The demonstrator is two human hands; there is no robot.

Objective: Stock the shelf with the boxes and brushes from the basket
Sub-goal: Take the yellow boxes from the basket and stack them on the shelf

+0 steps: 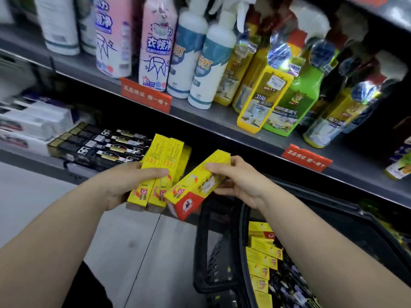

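Clutching yellow boxes in my curled left hand, I am pinching a single box between thumb and fingers of my right hand, near the basket.

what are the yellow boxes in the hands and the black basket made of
Yellow boxes: probably thin printed cardboard, slightly glossy, judging by crisp folded edges and flat printed panels. Black basket: looks like moulded plastic, dull sheen, with slotted walls and a rounded rim.
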